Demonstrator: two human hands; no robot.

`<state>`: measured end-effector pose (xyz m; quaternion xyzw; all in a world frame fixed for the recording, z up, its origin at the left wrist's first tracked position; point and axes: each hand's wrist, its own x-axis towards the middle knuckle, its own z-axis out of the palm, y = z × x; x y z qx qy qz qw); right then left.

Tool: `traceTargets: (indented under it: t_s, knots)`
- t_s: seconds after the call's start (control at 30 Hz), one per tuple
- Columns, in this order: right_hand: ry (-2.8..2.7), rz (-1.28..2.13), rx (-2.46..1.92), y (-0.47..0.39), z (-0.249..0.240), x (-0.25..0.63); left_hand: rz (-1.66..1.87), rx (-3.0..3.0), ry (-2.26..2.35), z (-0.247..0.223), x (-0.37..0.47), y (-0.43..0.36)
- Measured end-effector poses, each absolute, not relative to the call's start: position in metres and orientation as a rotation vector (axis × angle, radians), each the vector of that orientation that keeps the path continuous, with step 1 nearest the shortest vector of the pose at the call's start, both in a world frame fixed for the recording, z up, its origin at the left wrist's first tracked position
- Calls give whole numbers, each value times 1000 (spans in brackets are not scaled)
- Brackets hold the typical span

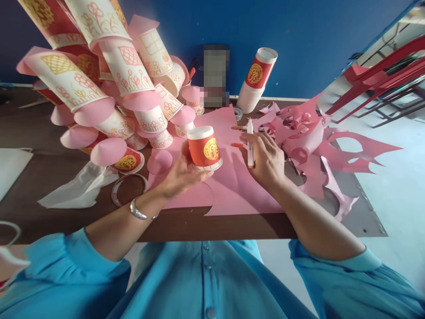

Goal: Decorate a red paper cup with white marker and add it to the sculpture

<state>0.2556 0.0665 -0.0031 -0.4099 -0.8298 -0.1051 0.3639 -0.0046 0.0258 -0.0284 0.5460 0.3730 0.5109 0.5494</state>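
Observation:
A red paper cup (195, 153) with a gold emblem and white bands sits in my left hand (181, 175), fingers wrapped round its left side and underside. It is tilted a little, above pink paper (232, 186) on the table. My right hand (268, 155) grips a white marker pen (250, 144), held nearly upright, with orange-red at its lower end. By the right fingertips lies an orange marker cap or pen (237, 145), partly hidden. A pink paper disc (160, 161) rests left of the cup.
Stacked paper cups with drawn flowers (124, 66) and pink cones (109, 152) rise at the left. A tall cup stack (255, 79) leans near the blue wall. Pink paper scraps (305, 137) pile up at the right. A tape ring (129, 188) and a clear plastic bag (79, 186) lie left.

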Motion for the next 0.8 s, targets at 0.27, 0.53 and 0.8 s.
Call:
traceTargets:
  t_s: [0.27, 0.53, 0.8]
  knots:
    - [-2383, -282, -1261, 95, -32, 266, 1093, 1897, 1337, -21, 1, 29]
    - [-2132, -250, -1099, 81, -21, 257, 1054, 2100, 1427, -38, -6, 31]
    - [-2015, -176, -717, 49, 3, 235, 1387, 1856, 1186, -39, -4, 31]
